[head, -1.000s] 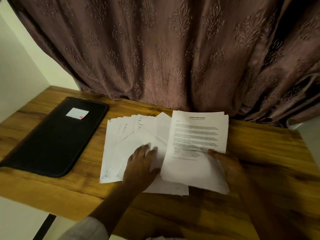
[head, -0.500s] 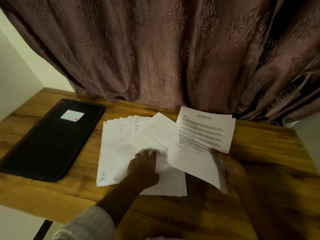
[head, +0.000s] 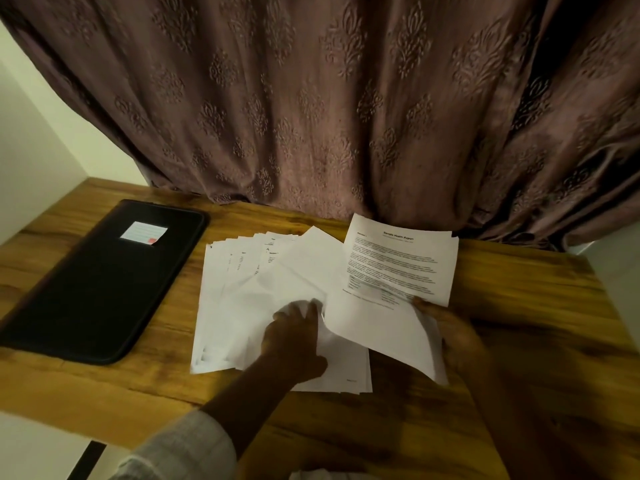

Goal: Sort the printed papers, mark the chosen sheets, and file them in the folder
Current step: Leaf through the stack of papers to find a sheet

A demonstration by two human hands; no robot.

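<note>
A fanned pile of white printed papers (head: 242, 306) lies in the middle of the wooden table (head: 519, 323). My left hand (head: 294, 337) rests on the pile, fingers curled and pinching the edge of a crumpling sheet. My right hand (head: 450, 334) grips the lower right edge of a printed report sheet (head: 394, 271), lifted and tilted above the pile's right side. A shut black folder (head: 100, 285) with a small white label (head: 143, 233) lies at the left of the table.
A patterned brown curtain (head: 329, 109) hangs right behind the table's far edge. A pale wall (head: 34, 140) stands at the left. Bare wood shows to the right of the papers and along the near edge.
My right hand has raised the report sheet off the pile and tilted it up. My left hand's fingers went from flat on the pile to curled, bunching a sheet.
</note>
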